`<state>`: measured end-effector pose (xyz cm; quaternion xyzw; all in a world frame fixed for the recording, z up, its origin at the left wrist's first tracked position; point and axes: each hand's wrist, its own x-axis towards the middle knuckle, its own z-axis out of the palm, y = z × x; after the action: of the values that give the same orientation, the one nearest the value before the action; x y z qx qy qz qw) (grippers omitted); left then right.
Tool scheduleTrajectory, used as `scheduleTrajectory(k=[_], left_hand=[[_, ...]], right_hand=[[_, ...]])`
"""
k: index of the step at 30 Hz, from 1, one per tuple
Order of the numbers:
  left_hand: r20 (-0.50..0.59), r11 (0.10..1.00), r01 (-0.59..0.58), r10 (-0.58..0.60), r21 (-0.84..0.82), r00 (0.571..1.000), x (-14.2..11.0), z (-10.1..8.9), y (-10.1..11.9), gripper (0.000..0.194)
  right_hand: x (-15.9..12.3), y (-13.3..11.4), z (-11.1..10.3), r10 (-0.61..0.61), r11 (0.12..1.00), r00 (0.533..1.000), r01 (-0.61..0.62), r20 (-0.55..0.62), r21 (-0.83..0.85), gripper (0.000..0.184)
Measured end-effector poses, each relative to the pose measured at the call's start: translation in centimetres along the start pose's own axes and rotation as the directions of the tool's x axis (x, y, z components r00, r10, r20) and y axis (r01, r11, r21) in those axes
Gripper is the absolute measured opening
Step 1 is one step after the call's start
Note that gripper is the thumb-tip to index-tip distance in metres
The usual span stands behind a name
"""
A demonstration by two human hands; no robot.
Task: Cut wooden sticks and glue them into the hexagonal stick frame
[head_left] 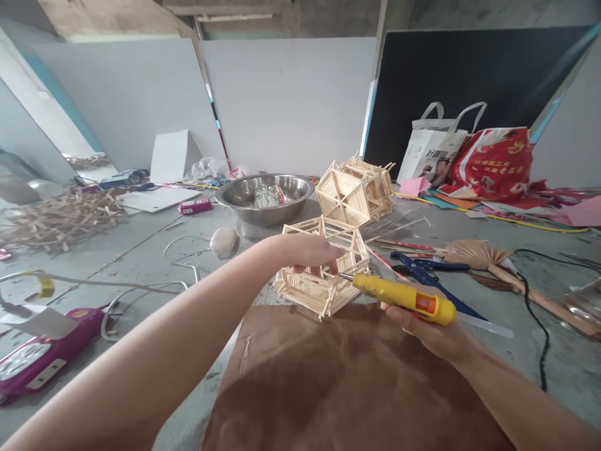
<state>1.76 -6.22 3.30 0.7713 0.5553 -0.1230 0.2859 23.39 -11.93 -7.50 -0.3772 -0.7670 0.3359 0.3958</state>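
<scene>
A yellow hot glue gun (404, 297) lies in my right hand (422, 332), whose fingers wrap round its handle. Its metal nozzle points left, close to the fingertips of my left hand (319, 254). That hand reaches over a frame of pale wooden sticks (305, 294), fingers bent down and drawn together. Whatever they pinch is hidden. A clear glue stick (488, 326) pokes out of the gun's back end. Behind the frame stands a second stick model (352, 194) with closely laid stick panels. Brown cloth or paper (319, 376) spreads in front of the frame.
A steel basin (267, 213) holding a clear packet stands behind the frame. Blue-handled cutters (427, 269) and a straw-coloured fan (474, 254) lie right. Purple power strip (47, 351), white cables and a stick heap (66, 216) are left. Bags (493, 163) stand back right.
</scene>
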Motion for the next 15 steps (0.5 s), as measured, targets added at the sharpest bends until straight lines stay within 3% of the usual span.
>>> scheduleTrajectory(k=[4, 9, 15], left_hand=[[0.164, 0.999, 0.044, -0.043, -0.002, 0.986, 1.5, -0.8, 0.3, 0.057], [0.207, 0.974, 0.141, -0.104, -0.176, 0.973, 3.4, -0.1, 0.6, 0.055], [0.398, 0.938, 0.139, -0.001, -0.317, 0.918, 4.0, 0.5, 0.9, 0.044]], right_hand=[[-0.1, -0.1, -0.4, -0.030, 0.999, 0.999, 0.030, -0.034, -0.012, 0.016], [-0.2, -0.6, -0.8, -0.001, 1.000, 0.998, 0.002, -0.060, 0.029, 0.016], [-0.1, -0.9, -1.0, -0.022, 0.999, 0.997, 0.024, -0.075, 0.025, 0.019]])
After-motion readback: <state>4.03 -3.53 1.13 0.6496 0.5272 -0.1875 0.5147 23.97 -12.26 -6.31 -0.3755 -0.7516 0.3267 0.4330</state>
